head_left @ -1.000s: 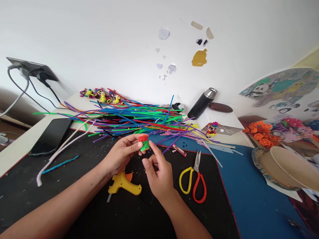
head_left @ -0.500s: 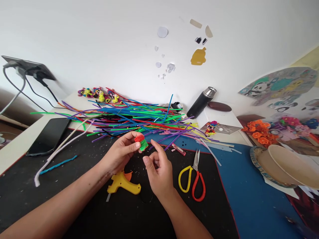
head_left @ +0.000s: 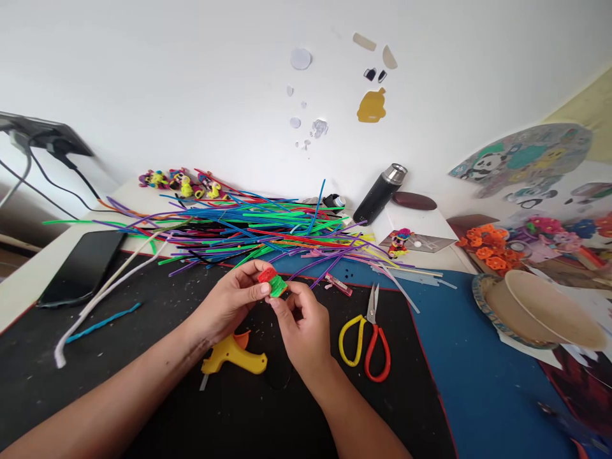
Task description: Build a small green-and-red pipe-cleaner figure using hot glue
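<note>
A small red and green pipe-cleaner piece (head_left: 277,287) is held up over the black mat. My left hand (head_left: 233,294) pinches its red end between thumb and fingers. At its green end, my right hand (head_left: 306,319) closes thumb and forefinger on the edge. Below my left wrist lies a yellow glue gun (head_left: 239,356) with a clear stick poking out. To the right of my right hand rest scissors (head_left: 371,319) with one yellow and one red handle, blades apart and pointing away.
Behind my hands spreads a heap of coloured pipe cleaners (head_left: 258,223). A phone (head_left: 81,268) lies at left, near white stems and a blue twisted piece (head_left: 102,322). A black flask (head_left: 380,194), a small figure (head_left: 399,242) and bowls (head_left: 549,306) stand to the right.
My right hand has closed in and now grips the green end, where its fingers were apart before. The piece has turned slightly. The whole view has shifted a little.
</note>
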Tool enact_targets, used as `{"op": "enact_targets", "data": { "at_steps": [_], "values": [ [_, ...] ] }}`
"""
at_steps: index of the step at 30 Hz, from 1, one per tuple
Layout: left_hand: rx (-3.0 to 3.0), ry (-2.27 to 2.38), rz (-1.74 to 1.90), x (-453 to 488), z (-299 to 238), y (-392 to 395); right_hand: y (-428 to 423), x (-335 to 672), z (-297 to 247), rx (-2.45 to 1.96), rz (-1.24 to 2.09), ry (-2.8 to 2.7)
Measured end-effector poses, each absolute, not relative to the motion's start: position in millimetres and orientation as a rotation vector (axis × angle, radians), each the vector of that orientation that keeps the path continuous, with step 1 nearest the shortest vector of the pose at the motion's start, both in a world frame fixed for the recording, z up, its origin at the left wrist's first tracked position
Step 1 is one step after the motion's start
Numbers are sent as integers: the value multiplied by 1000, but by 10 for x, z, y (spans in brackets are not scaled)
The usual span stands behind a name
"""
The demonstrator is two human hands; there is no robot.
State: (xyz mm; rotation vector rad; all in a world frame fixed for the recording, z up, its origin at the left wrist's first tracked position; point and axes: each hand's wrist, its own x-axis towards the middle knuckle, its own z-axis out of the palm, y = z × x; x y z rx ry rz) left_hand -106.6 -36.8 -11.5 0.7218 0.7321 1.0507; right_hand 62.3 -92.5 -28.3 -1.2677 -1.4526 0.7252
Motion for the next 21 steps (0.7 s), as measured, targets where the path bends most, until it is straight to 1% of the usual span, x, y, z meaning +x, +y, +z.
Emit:
{"op": "enact_targets", "data": {
  "at_steps": [15, 21],
  "values": [
    [655, 712, 954, -1081, -133, -375, -916, 677, -293, -1196, 494, -1595],
    [638, 633, 910, -1102, -141, -378, -910, 677, -266, -1170, 411, -1631]
  ]
}}
